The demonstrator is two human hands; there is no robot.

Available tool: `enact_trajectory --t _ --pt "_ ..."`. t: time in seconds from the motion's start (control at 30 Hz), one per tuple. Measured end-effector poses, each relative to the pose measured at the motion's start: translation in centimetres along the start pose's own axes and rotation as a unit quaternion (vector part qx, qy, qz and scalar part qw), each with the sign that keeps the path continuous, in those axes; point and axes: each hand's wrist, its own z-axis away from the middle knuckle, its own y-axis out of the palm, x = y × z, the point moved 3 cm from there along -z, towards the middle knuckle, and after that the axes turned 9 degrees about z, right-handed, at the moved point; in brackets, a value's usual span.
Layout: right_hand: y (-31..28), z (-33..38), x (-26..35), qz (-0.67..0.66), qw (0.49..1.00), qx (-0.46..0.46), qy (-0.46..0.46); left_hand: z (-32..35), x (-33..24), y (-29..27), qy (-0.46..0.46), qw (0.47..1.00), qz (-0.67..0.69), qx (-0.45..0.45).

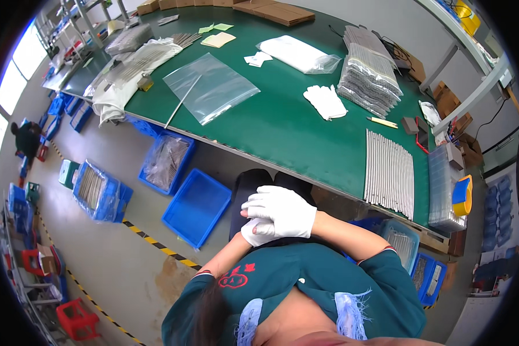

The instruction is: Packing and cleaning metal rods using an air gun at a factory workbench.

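Observation:
Both hands wear white gloves and rest together over my lap, below the table's front edge. My right hand [285, 209] lies across the top of the left, its fingers stretched out toward the left and nothing seen in them. Under it, my left hand [256, 233] shows its wrist side and a bare thumb tip; its fingers are hidden. Nearest on the green table [282, 130] are a row of thin grey metal rods [388, 173] at the right and a clear plastic bag [213, 86] at the left, with a single rod [181, 102] lying over it.
A spare pair of white gloves [325, 102], a yellow cutter [382, 122] and a stack of bagged rods [370, 75] lie toward the right. A white bag pack [297, 53] sits farther back. On the floor at left stand an empty blue tray [197, 207] and blue bins [166, 161].

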Motion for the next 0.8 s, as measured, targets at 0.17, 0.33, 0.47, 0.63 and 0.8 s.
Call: enact_trajectory --t 0.17,0.33,0.47,0.63,0.8 --pt "-0.5 1.7 -0.4 -0.064 0.994 -0.041 0.077 -0.5 -0.2 0.4 -0.004 0.999 -0.035 0.004" --pt "-5.5 2.5 -3.2 0.016 0.975 -0.098 0.200 -1.0 -3.9 0.1 -0.122 0.989 -0.089 0.004" --pt "-8.0 1.7 -10.8 0.282 0.932 -0.008 0.227 0.0 -4.1 -0.8 -0.107 0.994 -0.006 -0.009" --pt "-8.5 4.7 -19.8 0.361 0.841 0.135 0.379 1.6 -3.4 -1.7 -0.115 0.988 0.099 -0.019" --pt "-11.0 6.5 -21.3 0.369 0.828 0.127 0.402 1.9 -4.6 -1.6 -0.089 0.996 0.013 -0.001"
